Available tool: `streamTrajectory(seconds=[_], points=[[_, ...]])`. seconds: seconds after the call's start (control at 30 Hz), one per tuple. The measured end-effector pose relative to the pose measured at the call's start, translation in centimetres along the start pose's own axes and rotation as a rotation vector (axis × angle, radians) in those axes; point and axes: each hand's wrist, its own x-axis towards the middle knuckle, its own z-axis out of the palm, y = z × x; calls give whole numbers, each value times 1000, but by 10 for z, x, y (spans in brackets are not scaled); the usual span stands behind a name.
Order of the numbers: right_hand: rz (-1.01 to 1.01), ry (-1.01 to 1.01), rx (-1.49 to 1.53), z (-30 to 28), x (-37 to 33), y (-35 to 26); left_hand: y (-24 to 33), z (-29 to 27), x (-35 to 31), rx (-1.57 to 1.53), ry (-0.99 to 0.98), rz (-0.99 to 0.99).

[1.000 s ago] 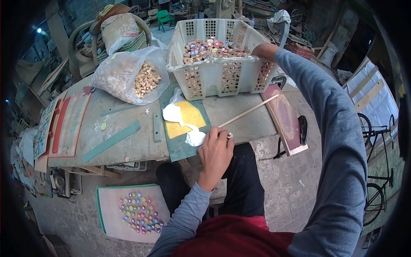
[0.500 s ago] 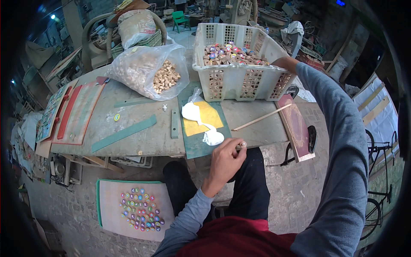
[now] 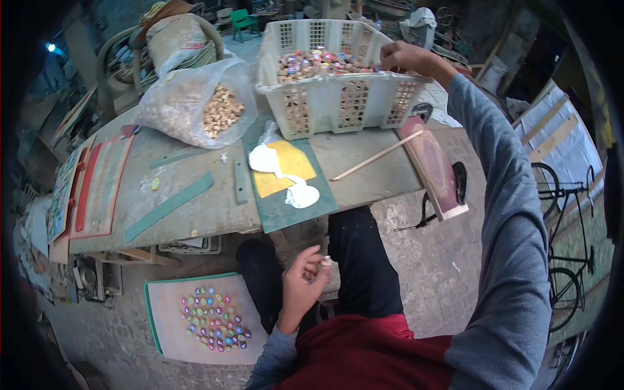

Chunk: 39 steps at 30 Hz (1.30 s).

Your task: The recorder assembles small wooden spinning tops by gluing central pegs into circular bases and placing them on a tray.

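My left hand (image 3: 303, 283) is above my lap, thumb and fingers pinching a small white-tipped piece (image 3: 326, 260). My right hand (image 3: 408, 58) is at the right side of the white plastic crate (image 3: 318, 102), just over its rim, with bent fingers pointing down into it. What these fingers hold, if anything, I cannot make out. Inside the crate lies a heap of small round wooden pieces (image 3: 318, 64), many with coloured faces. A green board (image 3: 292, 218) on the table carries a yellow sheet (image 3: 270, 185) and a spread of white paste (image 3: 303, 195).
A clear plastic bag (image 3: 175, 107) spills small wooden blocks (image 3: 222, 112) beside the crate. A green strip (image 3: 170, 207) and a thin wooden stick (image 3: 377, 155) lie on the table (image 3: 201, 172). Low at left, a pale board (image 3: 169, 338) bears many coloured discs (image 3: 214, 318).
My left hand has moved down and left, away from the table edge, with the small piece. My right hand has risen from inside the crate to its rim. The whole view has shifted slightly.
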Motion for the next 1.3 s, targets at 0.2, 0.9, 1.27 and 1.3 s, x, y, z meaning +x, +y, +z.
streamTrajectory(seconds=[0.2, 0.9, 1.27, 1.3], points=[[-146, 197, 644, -21, -107, -34, -84, -1, -12, -173, 80, -160], [39, 116, -305, 94, -246, 31, -129, 13, -17, 71, -31, -223], [-85, 81, -311, 106, -249, 35, -125, 8, -21, 30, -16, -235], [-52, 59, -324, 106, -248, 40, -122, 6, -21, 2, -10, -296]])
